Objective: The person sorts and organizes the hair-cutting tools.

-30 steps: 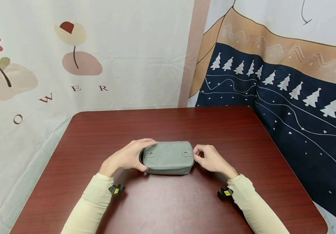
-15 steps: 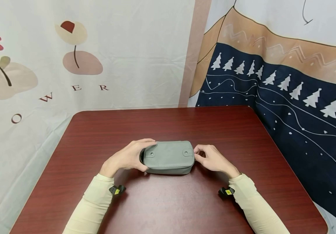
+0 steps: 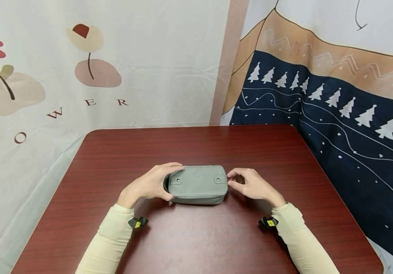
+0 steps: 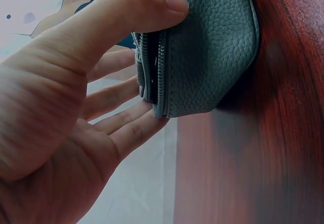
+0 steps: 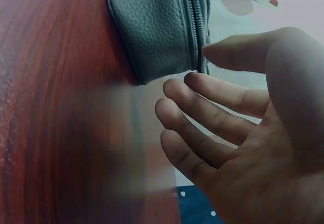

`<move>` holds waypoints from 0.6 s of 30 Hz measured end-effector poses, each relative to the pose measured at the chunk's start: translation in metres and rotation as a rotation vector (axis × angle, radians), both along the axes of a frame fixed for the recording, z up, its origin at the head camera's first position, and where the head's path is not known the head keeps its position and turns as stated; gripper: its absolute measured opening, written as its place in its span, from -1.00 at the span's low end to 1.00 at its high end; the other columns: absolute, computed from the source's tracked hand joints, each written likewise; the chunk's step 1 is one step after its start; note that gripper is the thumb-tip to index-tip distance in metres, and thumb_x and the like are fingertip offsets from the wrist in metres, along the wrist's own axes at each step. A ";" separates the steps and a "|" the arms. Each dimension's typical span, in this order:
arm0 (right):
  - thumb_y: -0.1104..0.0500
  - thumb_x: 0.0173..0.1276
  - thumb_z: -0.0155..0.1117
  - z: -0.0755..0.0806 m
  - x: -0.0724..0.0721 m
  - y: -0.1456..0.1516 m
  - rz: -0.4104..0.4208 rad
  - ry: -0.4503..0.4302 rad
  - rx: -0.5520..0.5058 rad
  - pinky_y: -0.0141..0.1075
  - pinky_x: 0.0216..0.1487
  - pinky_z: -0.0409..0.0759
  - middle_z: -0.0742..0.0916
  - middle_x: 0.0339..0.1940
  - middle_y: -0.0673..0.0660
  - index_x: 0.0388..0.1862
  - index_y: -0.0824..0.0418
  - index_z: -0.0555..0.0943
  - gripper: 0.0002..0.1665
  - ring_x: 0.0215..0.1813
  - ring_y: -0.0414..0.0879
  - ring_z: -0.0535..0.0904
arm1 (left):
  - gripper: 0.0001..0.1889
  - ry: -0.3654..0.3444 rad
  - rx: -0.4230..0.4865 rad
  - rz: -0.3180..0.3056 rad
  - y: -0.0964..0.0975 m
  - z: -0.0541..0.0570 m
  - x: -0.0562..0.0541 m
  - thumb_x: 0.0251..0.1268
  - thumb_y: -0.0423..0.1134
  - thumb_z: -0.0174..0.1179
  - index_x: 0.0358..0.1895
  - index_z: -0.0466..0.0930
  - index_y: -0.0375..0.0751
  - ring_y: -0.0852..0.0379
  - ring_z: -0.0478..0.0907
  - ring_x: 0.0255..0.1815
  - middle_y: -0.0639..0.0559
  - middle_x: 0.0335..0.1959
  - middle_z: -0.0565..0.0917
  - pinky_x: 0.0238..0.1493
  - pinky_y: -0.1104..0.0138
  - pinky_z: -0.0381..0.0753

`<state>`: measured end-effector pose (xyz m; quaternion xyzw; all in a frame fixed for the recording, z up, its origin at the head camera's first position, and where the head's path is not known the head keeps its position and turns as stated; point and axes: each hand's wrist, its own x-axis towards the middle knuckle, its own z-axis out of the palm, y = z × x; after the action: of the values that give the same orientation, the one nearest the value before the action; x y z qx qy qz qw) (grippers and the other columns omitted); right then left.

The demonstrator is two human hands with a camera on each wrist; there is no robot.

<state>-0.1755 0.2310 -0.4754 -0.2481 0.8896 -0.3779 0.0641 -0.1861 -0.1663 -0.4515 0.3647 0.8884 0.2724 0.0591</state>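
A grey-green zip pouch of pebbled leather-like material lies on the table, two snap studs on its top flap. My left hand holds its left end, thumb on the near side and fingers round the far side. In the left wrist view the zipper is parted at that end, with a dark gap between the teeth. At the pouch's right end is my right hand, fingers loosely bent and apart from the thumb. The right wrist view shows its thumb tip right at the zipper, with nothing between thumb and fingers.
The dark red wooden table has rounded far corners. Behind it hangs a pale curtain with flower prints; a navy and tan cloth with white trees hangs at the right. Each wrist wears a small black camera.
My right hand has shifted slightly right, and its thumb and fingers have spread from a tighter pinch at the pouch's right end. The left hand and the pouch stay in place.
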 end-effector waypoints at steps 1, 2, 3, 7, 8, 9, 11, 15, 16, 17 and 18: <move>0.16 0.59 0.48 0.000 0.000 0.000 -0.001 0.006 -0.004 -0.33 0.02 0.71 0.88 -0.06 -0.03 0.15 0.09 0.81 -0.77 -0.06 -0.18 0.75 | 0.02 0.000 0.000 0.000 0.000 0.000 0.000 -0.11 -0.32 0.69 0.61 0.55 -0.26 -0.07 0.68 0.48 -0.14 0.59 0.61 0.49 -0.04 0.69; 0.14 0.59 0.49 0.000 0.000 0.001 -0.001 0.012 -0.010 -0.28 0.07 0.75 0.88 -0.01 0.00 0.19 0.09 0.80 -0.74 -0.02 -0.15 0.78 | 0.02 -0.001 0.001 0.001 0.000 0.000 0.001 -0.11 -0.32 0.69 0.61 0.55 -0.26 -0.07 0.68 0.48 -0.14 0.59 0.61 0.49 -0.04 0.69; 0.12 0.59 0.50 0.000 0.000 0.001 -0.001 0.015 -0.013 -0.21 0.14 0.78 0.88 0.05 0.02 0.23 0.09 0.79 -0.70 0.04 -0.13 0.79 | 0.02 -0.004 0.002 0.003 0.000 0.001 0.001 -0.11 -0.32 0.69 0.61 0.54 -0.26 -0.08 0.67 0.49 -0.14 0.59 0.61 0.50 -0.05 0.69; -0.01 0.59 0.52 0.000 0.000 0.003 -0.011 0.021 -0.015 0.12 0.48 0.71 0.82 0.35 0.06 0.42 0.05 0.70 -0.50 0.37 0.01 0.76 | 0.02 -0.014 0.006 0.009 -0.001 0.001 0.002 -0.10 -0.32 0.68 0.63 0.54 -0.25 -0.10 0.65 0.53 -0.15 0.61 0.60 0.53 -0.07 0.67; -0.05 0.60 0.52 0.000 0.000 0.003 -0.011 0.022 -0.013 0.19 0.53 0.67 0.79 0.41 0.06 0.47 0.04 0.68 -0.45 0.44 0.04 0.73 | 0.02 -0.016 0.007 0.010 -0.001 0.000 0.002 -0.09 -0.32 0.68 0.63 0.54 -0.25 -0.10 0.64 0.54 -0.15 0.61 0.60 0.53 -0.07 0.66; -0.08 0.59 0.53 0.001 0.000 0.003 -0.015 0.019 -0.011 0.23 0.58 0.62 0.77 0.46 0.06 0.51 0.04 0.65 -0.39 0.50 0.07 0.69 | 0.02 -0.020 0.007 0.011 -0.001 0.000 0.002 -0.08 -0.32 0.67 0.63 0.53 -0.24 -0.11 0.64 0.55 -0.15 0.62 0.59 0.54 -0.07 0.66; -0.12 0.59 0.52 0.003 -0.001 0.004 -0.015 0.021 -0.006 0.29 0.65 0.55 0.72 0.54 0.06 0.58 0.03 0.60 -0.31 0.60 0.10 0.62 | 0.02 -0.026 0.009 0.011 -0.001 -0.001 0.002 -0.07 -0.32 0.67 0.63 0.53 -0.24 -0.11 0.62 0.57 -0.16 0.63 0.59 0.56 -0.08 0.64; -0.17 0.60 0.49 0.009 -0.003 0.003 -0.013 0.014 0.003 0.32 0.70 0.48 0.66 0.63 0.07 0.67 0.06 0.54 -0.22 0.69 0.13 0.55 | 0.03 -0.031 0.001 0.015 -0.001 -0.001 0.002 -0.05 -0.32 0.67 0.65 0.51 -0.22 -0.10 0.63 0.55 -0.13 0.64 0.57 0.55 -0.07 0.65; -0.18 0.61 0.49 0.010 -0.004 0.003 -0.014 0.010 0.007 0.32 0.71 0.47 0.65 0.64 0.07 0.68 0.06 0.53 -0.21 0.70 0.13 0.54 | 0.03 -0.034 0.000 0.017 -0.001 -0.001 0.003 -0.05 -0.33 0.67 0.66 0.50 -0.21 -0.10 0.63 0.56 -0.13 0.65 0.56 0.55 -0.08 0.65; -0.18 0.61 0.48 0.011 -0.005 0.003 -0.015 0.007 0.011 0.32 0.71 0.47 0.64 0.66 0.08 0.69 0.06 0.52 -0.20 0.71 0.14 0.53 | 0.04 -0.039 -0.001 0.019 0.000 -0.001 0.003 -0.05 -0.33 0.67 0.66 0.49 -0.21 -0.09 0.62 0.56 -0.12 0.66 0.55 0.55 -0.08 0.65; -0.18 0.62 0.47 0.012 -0.006 0.003 -0.014 0.003 0.013 0.33 0.72 0.46 0.63 0.67 0.08 0.70 0.07 0.51 -0.19 0.72 0.15 0.52 | 0.04 -0.042 -0.003 0.021 0.000 -0.001 0.003 -0.05 -0.34 0.67 0.67 0.49 -0.20 -0.09 0.62 0.56 -0.12 0.66 0.54 0.55 -0.08 0.65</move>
<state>-0.1817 0.2343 -0.4639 -0.2422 0.8938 -0.3723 0.0620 -0.1827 -0.1665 -0.4522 0.3494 0.8912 0.2792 0.0752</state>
